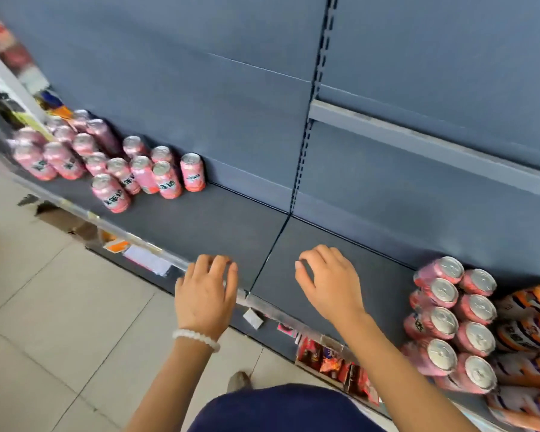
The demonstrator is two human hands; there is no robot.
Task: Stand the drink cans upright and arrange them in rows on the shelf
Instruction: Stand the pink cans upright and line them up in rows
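Cans (116, 163) in pink stand upright in a loose cluster at about ten o'clock on the dark grey shelf (200, 226), close to the back panel (200, 88). Black characters run down several of them, too blurred to read; the rightmost can (193, 173) of that cluster stands slightly apart and carries small white lettering that cannot be made out. Things beyond the cluster at the far left are smeared by motion and unrecognisable.

Below the shelf's front edge, at eight o'clock, lies a pale tiled floor (44, 307), and paper price tags (147, 260) sit along the shelf lip.

The left hand (205, 291), with a white bead bracelet (196, 338) on its wrist, hovers over the shelf's front edge near six o'clock, fingers loosely curled downward and holding nothing. Just to its right the right hand (328, 282) hangs over the bare shelf surface, fingers likewise loosely bent and empty.

A lower shelf at five o'clock shows red snack packets (331, 360), partly hidden behind the right forearm.

At four o'clock a second group of pink cans (449, 319) stands packed in two neat rows, silver tops toward the camera. Orange-and-white cans (530, 332) sit touching them on the right, cut off by the frame edge.
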